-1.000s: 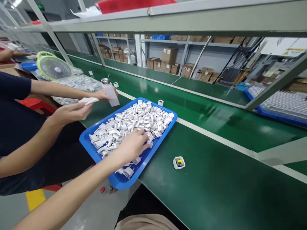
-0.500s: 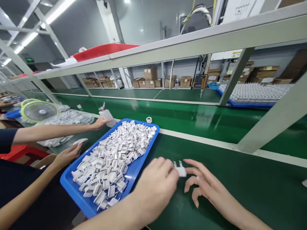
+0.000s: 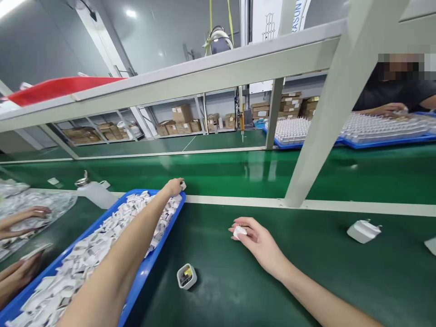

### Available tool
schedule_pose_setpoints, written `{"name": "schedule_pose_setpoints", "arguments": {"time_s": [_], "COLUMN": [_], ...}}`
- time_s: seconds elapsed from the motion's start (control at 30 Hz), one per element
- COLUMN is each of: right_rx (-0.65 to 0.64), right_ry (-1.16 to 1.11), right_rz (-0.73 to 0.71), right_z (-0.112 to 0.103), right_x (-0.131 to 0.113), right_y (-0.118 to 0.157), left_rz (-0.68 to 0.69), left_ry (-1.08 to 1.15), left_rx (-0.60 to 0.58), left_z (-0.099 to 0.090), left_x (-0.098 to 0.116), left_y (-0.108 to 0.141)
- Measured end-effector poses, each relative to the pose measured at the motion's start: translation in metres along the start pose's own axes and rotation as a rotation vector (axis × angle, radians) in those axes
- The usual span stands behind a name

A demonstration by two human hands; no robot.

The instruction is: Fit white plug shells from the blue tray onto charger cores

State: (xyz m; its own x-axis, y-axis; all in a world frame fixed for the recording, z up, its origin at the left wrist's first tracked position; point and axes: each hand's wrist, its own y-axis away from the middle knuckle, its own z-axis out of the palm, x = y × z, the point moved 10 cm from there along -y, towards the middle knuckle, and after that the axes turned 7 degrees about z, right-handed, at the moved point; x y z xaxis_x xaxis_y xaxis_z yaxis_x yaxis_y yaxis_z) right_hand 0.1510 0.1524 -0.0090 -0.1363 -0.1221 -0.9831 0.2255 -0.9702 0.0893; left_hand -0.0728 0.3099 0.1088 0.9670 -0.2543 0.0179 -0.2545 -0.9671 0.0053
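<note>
Angular white plastic piece, right grip

This is a factory assembly line — green belt, blue tray of white plug casings, shelved cardboard boxes.

Blue tray cropped at lower left, white case partly behind left hand
</note>
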Motion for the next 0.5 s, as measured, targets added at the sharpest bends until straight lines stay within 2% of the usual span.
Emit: {"name": "schedule_pose_setpoints", "arguments": {"time_s": [0.1,0.17,0.23,0.33,0.43,0.5], "right_rx": [0.002,0.023,0.086,0.241,0.376,0.392], "right_ry": [-0.028,-0.023,0.026,0.174,0.259,0.262], "right_rz": [0.033,0.003,-0.09,-0.236,-0.318,-0.369], "right_z": [-0.001,-0.003,-0.009,-0.02,-0.025,-0.022], "right_x": [0.003,0.0,-0.007,-0.02,-0.03,-0.039], "right_y": [0.001,0.001,0.003,0.013,0.031,0.043], "left_rz": [0.016,0.066,0.156,0.322,0.447,0.433], "left_ry": [-0.038,-0.06,-0.07,-0.054,0.005,0.072], "left_rx": [-0.024,-0.029,-0.04,-0.099,-0.138,-0.098], "left_z": [0.01,0.011,0.012,0.024,0.049,0.066], "left_x": [0.007,0.027,0.057,0.111,0.156,0.17], "left_y": [0.004,0.014,0.035,0.096,0.17,0.205]}}
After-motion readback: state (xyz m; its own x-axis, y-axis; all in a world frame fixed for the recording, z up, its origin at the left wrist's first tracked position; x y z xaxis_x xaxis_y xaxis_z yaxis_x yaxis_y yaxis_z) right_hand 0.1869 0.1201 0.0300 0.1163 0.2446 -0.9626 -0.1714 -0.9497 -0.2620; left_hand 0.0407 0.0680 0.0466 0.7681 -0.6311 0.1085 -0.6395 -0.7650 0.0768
